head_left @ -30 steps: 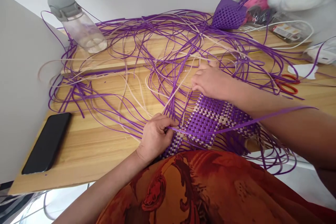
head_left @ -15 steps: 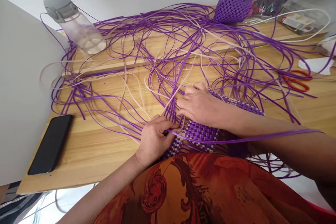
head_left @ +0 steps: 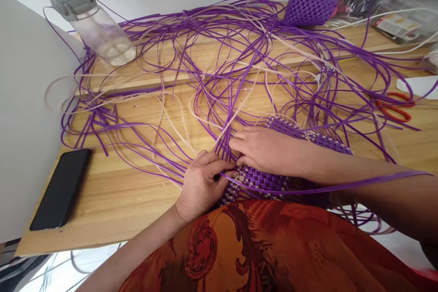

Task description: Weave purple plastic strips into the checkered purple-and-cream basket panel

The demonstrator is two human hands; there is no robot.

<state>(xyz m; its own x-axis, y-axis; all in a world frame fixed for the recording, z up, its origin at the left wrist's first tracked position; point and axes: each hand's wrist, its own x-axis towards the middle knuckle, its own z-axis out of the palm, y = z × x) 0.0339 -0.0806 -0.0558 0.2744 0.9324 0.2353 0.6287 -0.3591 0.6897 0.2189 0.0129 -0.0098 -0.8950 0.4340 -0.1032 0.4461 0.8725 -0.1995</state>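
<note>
A woven piece [head_left: 265,180] of purple and cream flat plastic strips lies close to my body, partly under my hands. My left hand [head_left: 203,180] is closed at its left edge, thumb and index finger pinching a long purple strip [head_left: 308,190] that runs right across my right forearm. My right hand [head_left: 262,148] rests palm down over the weave, fingers bent, its tips beside my left fingertips. What those tips hold is hidden. Loose purple strands [head_left: 224,143] fan up and left from between the hands. Another woven band [head_left: 308,134] shows beyond my right forearm.
Tangled purple and cream strips [head_left: 219,27] spread over the wooden table [head_left: 130,200]. A clear bottle [head_left: 106,36] stands back left, a black phone [head_left: 61,189] front left. On the right are orange-handled scissors [head_left: 395,107]; a purple woven pouch [head_left: 310,2] stands at the back.
My right hand has moved down and closer to my left fingertips, baring more of the far woven band. The left hand keeps its pinch. The view has shifted slightly.
</note>
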